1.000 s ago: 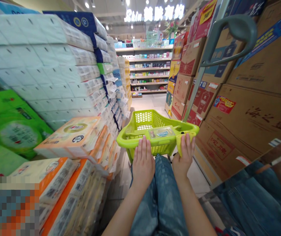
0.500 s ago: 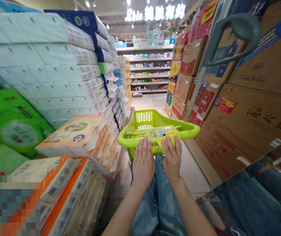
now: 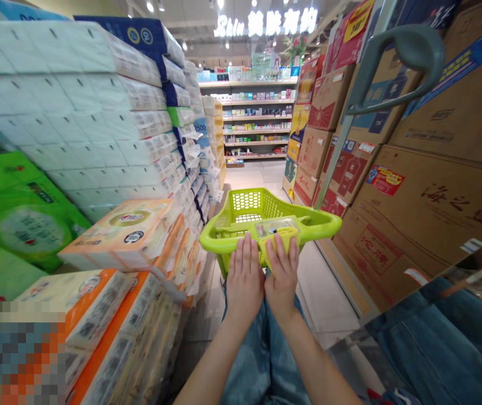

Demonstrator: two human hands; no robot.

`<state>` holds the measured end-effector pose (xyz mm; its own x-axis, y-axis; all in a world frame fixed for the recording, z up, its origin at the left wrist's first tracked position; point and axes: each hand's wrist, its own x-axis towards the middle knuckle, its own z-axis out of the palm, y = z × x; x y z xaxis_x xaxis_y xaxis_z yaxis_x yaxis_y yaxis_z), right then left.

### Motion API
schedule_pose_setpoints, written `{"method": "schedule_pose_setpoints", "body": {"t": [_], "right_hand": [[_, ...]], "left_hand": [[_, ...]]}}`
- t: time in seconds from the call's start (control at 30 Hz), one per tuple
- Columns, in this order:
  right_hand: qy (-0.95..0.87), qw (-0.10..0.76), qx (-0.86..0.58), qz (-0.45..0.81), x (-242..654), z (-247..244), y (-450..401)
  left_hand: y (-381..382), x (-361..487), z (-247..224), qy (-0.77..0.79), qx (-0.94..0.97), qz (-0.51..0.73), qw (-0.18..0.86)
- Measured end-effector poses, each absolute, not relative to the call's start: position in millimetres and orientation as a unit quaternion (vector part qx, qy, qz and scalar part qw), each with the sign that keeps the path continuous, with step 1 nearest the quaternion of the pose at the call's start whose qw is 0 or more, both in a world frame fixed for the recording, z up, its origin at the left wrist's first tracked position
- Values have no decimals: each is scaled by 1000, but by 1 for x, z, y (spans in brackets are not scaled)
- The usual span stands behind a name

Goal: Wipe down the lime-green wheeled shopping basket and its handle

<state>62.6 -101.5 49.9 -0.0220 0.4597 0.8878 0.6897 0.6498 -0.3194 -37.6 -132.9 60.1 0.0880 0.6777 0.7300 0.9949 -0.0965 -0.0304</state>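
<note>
In front of my knees stands a lime-green shopping basket with perforated walls. My left hand lies flat with its fingers stretched out, fingertips on the basket's near rim. Beside it, my right hand presses a yellow cloth against the near rim, its fingers laid over the cloth. A clear panel with a small picture shows on the basket just beyond the cloth. A metal pole with a grey handle rises from the basket's right side.
Stacked tissue packs line the left, with orange packs lower down. Cardboard cartons form a wall on the right. Product shelves stand at the aisle's far end, beyond the tiled floor.
My right hand has slid left with the yellow cloth along the near rim, closer to my left hand. My left hand has barely moved.
</note>
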Motion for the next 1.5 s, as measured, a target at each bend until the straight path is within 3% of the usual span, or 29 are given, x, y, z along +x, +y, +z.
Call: {"method": "schedule_pose_setpoints", "body": {"t": [0.2,0.43,0.63,0.93,1.33,1.5], "right_hand": [[-735,537,-384,-158,81,43,-93],[-636,606,-462,-124,127,45,-72],[-650,605,-453,-78,90,50,-92],[-740,535,-387,-126,71,46,-105],[-633,608,-474,-76,121,55,-83],[-701,562,-435,-61,81,60,-102]], "left_hand": [[-133,-38,60,-610,-683,-294,273],[-133,-33,63,-614,-679,-301,268],[-132,-33,61,-613,-678,-303,269],[-133,-38,60,-604,-691,-294,269],[-135,-31,65,-618,-682,-293,259],[-134,-35,62,-610,-686,-301,259]]}}
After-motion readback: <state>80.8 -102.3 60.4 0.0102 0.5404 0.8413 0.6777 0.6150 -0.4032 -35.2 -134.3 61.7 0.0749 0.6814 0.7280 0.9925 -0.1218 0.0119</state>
